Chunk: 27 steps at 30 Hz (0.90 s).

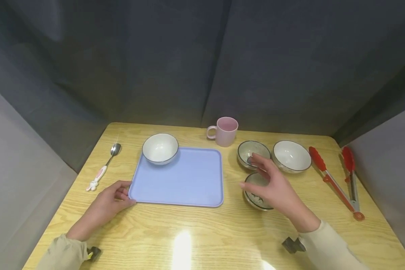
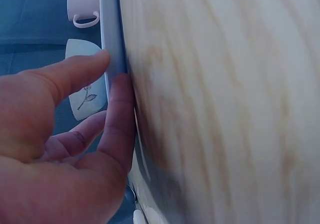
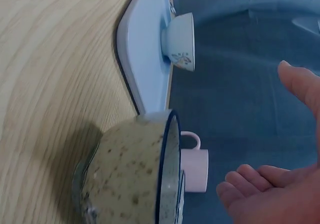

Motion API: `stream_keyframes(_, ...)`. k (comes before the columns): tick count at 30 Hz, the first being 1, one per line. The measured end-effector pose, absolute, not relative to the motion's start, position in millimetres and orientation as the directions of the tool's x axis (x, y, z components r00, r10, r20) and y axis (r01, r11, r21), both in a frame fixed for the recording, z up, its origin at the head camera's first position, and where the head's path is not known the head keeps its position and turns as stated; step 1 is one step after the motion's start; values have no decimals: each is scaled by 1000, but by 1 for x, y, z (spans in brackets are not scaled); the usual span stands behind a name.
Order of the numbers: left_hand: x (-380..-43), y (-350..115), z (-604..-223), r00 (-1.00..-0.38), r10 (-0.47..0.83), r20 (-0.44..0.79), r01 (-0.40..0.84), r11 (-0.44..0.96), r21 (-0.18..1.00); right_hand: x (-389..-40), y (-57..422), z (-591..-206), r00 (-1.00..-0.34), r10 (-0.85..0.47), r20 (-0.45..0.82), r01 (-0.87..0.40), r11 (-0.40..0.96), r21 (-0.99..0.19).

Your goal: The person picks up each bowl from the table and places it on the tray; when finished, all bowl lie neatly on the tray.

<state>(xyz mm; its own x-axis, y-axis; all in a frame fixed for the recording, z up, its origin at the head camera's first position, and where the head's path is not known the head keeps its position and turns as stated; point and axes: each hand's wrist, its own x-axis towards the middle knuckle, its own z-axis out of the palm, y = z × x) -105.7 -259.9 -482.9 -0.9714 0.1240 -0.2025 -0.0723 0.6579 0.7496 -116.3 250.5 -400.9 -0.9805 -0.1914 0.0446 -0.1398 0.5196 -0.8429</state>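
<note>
A blue rectangular tray (image 1: 189,183) lies on the table, with a white dark-rimmed bowl (image 1: 160,148) at its far left corner. My left hand (image 1: 113,197) holds the tray's near left corner. In the left wrist view, the thumb (image 2: 85,69) is over the tray's rim (image 2: 111,29) and a finger lies along its outer side. Over the nearer speckled bowl (image 1: 258,200) hovers my right hand (image 1: 273,183), fingers and thumb apart with nothing between them. Another speckled bowl (image 1: 253,150) stands just behind, partly covered by the fingertips.
A pink mug (image 1: 226,132) stands at the back middle. Right of the speckled bowls is a second white bowl (image 1: 291,156). Red-tipped tongs (image 1: 341,185) lie spread at the far right. On the left lies a spoon (image 1: 102,172) with a rabbit-shaped handle end. Dark curtain hangs behind the table.
</note>
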Motion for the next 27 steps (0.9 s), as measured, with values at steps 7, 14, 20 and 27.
stream_keyframes(7,-107,-259,-483,-970,122,-210,-79,660,747,-113,271,-402,-988,-151,42,-118,543,-831)
stream_keyframes(14,-105,-259,-482,-972,119,-203,-73,668,740,-113,297,-401,-995,-94,21,-69,541,-838)
stream_keyframes(20,-105,-259,-483,-972,123,-199,-68,664,744,-112,317,-404,-999,-19,29,-34,566,-824)
stream_keyframes(27,-105,-258,-483,-967,126,-220,-81,668,739,-110,334,-412,-999,31,39,-14,586,-810)
